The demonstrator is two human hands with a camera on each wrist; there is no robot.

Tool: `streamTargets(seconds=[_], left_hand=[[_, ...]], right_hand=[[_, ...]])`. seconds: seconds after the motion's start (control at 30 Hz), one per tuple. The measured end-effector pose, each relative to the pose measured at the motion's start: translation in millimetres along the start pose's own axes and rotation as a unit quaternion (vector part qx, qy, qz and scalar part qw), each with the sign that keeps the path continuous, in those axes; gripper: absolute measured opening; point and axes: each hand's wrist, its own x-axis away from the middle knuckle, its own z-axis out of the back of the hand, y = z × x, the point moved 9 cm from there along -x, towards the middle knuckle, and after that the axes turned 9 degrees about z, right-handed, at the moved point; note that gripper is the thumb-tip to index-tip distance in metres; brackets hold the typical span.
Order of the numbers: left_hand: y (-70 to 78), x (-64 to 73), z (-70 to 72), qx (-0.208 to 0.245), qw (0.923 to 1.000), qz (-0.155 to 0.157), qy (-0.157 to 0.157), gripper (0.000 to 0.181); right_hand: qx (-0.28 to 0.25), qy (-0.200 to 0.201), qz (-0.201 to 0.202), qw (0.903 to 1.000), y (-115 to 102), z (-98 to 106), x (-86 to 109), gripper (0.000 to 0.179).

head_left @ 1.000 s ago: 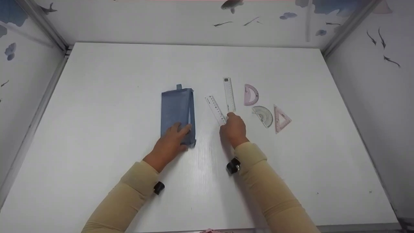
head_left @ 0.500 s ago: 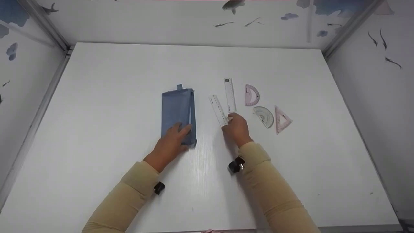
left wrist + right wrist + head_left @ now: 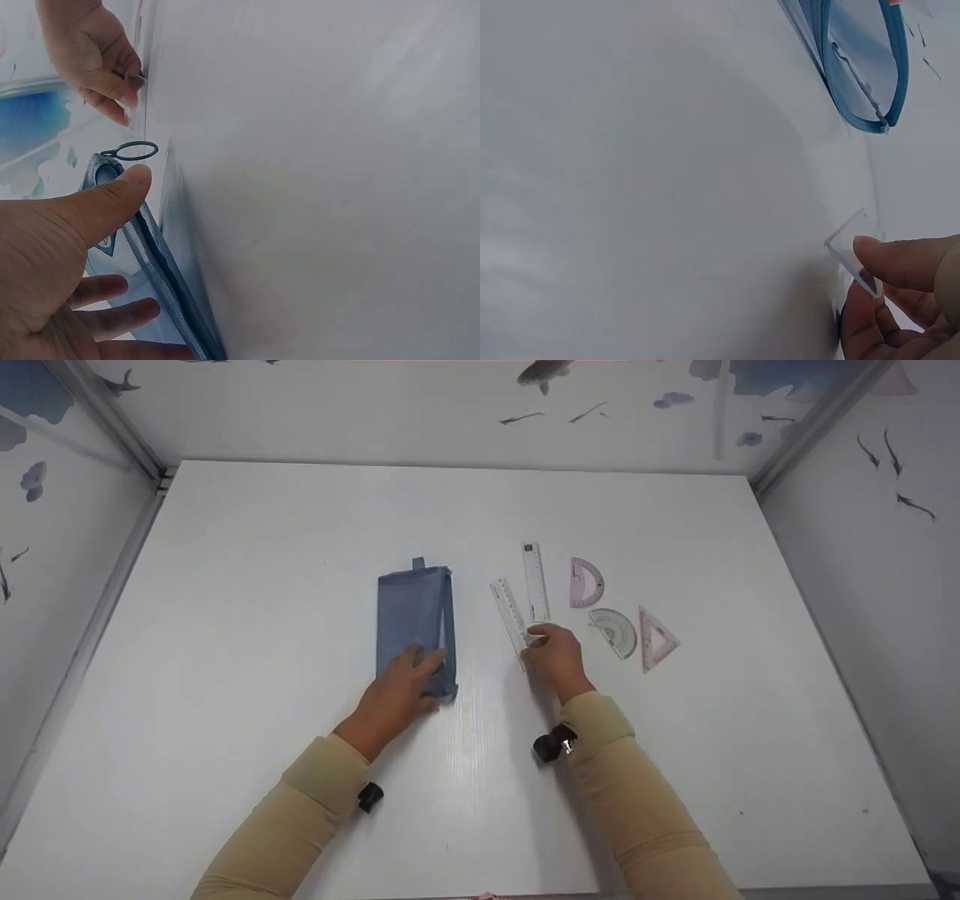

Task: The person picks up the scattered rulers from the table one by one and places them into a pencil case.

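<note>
A blue mesh zip pouch lies left of centre on the table, its mouth gaping along the right side. My left hand holds its near end, and a fingertip curls over the lip. The thumb sits by the dark zip ring in the left wrist view. My right hand pinches a clear ruler between thumb and fingers; the ruler slants away to the upper left. In the right wrist view a corner of the ruler pokes out past the thumb.
Just beyond the right hand lies a second clear ruler. To its right are a pink protractor, a clear protractor and a pink set square. Walls stand behind and at both sides of the white table.
The right hand has drifted slightly right, bringing the ruler with it. The ruler has turned more upright and its near end now shows beside the hand. The left hand keeps its hold.
</note>
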Motion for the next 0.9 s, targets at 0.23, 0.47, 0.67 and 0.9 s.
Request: streamTargets(seconds=[0.23, 0.47, 0.67, 0.9], left_hand=[[-0.4, -1.6, -0.6, -0.004, 1.0, 0.003, -0.002, 0.075], [-1.4, -1.2, -0.7, -0.005, 1.0, 0.005, 0.0, 0.073], [-0.7, -0.6, 0.4, -0.007, 1.0, 0.001, 0.004, 0.072], [1.0, -1.4, 1.1, -0.018, 0.9997, -0.009, 0.015, 0.071]], right_hand=[[-0.081, -0.013, -0.031, 0.9961, 7.5, -2.0, -0.4, 0.04], [-0.163, -0.019, -0.057, 0.9848, 13.5, -6.0, -0.2, 0.041], [-0.214, -0.031, -0.075, 0.9734, 17.2, -10.3, 0.3, 0.042], [-0.267, -0.044, -0.077, 0.9596, 12.0, -15.9, 2.6, 0.041]])
